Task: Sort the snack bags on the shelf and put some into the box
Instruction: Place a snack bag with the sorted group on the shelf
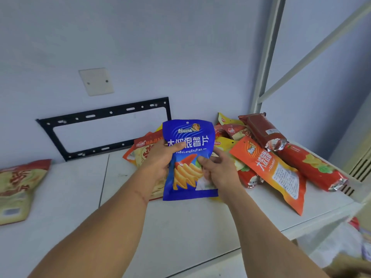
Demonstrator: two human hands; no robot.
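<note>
- Above the white shelf (pixel 180 221), near its middle, a blue snack bag (pixel 189 157) is held upright, its front with white Chinese lettering and pictured ridged chips facing the camera.
- The left hand (pixel 160 157) grips the bag's left edge, thumb laid across the front; the right hand (pixel 217 169) pinches its right edge, fingers curled onto the front.
- Behind and to the right lies a heap of snack bags: an orange bag (pixel 275 173) lying flat, a long red bag (pixel 309 165) beside it, a dark red pack (pixel 263 130) on top at the far side.
- At the far left edge of the shelf a yellow-and-red bag (pixel 18 189) lies alone, well apart from the heap.
- A seam runs across the shelf boards left of the arms.
- On the pale blue wall (pixel 180 47) behind: a black bracket frame (pixel 104 115) and a blank cover plate (pixel 96 81).
- A white shelf upright (pixel 267 57) rises at the right.
</note>
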